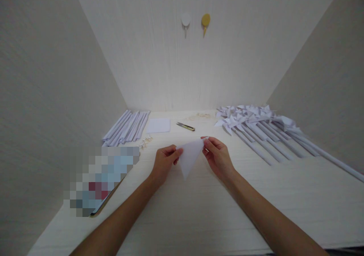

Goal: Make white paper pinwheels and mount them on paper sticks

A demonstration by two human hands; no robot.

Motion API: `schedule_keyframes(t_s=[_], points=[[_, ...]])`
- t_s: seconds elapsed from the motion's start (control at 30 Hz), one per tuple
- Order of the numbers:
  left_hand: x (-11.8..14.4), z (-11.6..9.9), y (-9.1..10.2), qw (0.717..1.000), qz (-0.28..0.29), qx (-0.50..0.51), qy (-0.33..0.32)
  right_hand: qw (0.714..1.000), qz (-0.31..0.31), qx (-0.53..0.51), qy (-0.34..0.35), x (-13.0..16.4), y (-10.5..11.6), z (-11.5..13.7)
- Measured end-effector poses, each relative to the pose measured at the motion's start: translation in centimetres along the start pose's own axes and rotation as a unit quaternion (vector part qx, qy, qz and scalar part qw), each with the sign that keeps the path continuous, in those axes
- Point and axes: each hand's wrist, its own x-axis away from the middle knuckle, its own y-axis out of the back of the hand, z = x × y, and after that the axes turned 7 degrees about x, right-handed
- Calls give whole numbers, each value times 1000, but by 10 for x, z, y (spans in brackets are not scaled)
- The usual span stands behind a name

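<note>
A white sheet of paper (190,158), folded into a triangle, hangs point-down between my two hands above the table. My left hand (165,161) pinches its left corner between thumb and fingers. At the upper right corner, my right hand (217,155) pinches the paper the same way. Beyond the hands lies a pair of thread snips (185,126) with pale handles. To its left rests a flat white square of paper (158,125).
Rolled paper sticks (126,128) are piled at the back left. Paper pinwheels (256,125) on sticks lie at the back right. A pixelated flat object (110,184) lies left. Small bits (145,141) lie near the sticks. Two hooks (205,21) hang on the back wall.
</note>
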Motion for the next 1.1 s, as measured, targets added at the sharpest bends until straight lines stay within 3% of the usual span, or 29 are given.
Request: schedule_keyframes(t_s=[0.8,1.1], points=[[1,0,1,1000,5,-5,-11,999,-23,21,7,-2,0,1],[2,0,-1,1000,4,-17,-14,997,-26,60,50,-2,2,1]])
